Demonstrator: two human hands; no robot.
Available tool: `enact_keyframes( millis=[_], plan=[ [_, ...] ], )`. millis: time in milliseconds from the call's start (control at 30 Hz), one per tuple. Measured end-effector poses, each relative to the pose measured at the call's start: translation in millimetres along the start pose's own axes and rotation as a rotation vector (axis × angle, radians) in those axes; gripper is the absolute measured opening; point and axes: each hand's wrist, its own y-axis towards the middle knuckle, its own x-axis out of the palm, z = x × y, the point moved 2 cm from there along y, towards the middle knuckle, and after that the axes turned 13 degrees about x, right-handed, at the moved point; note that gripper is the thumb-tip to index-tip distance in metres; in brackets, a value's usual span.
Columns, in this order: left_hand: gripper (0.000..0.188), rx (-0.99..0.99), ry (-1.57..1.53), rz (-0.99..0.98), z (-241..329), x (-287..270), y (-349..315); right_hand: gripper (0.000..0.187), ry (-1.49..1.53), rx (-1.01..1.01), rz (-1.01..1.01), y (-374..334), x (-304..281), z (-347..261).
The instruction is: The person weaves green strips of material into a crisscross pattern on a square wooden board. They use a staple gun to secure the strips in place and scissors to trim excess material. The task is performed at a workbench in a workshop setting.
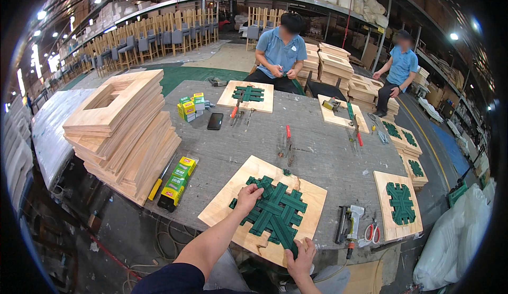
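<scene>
The left hand (248,199) is grasping green webbing (273,208), which is lying across the middle of the board (313,203); at the board's near edge, the right hand (301,257) is apparently gripping its end.

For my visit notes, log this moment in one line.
left fingers: touching green webbing; right fingers: at webbing's near end; wooden panel: underneath; staple gun: at right

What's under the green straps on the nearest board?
Pale wood of the board shows around the woven green straps. Its middle is covered, so any opening there can't be confirmed. The left hand also hides part of the straps.
</scene>
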Motion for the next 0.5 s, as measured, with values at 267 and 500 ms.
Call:
enact_keyframes(
  millis=[267,500],
  plan=[
    [0.019,0.006,-0.001,0.014,5.0,2.8,-2.9,0.049,0.006,0.003,-0.002,-0.7,0.0,1.0],
    [0.020,0.013,-0.015,0.023,0.5,0.6,-1.3,0.050,0.010,-0.002,0.001,-0.4,0.0,1.1]
  ],
)
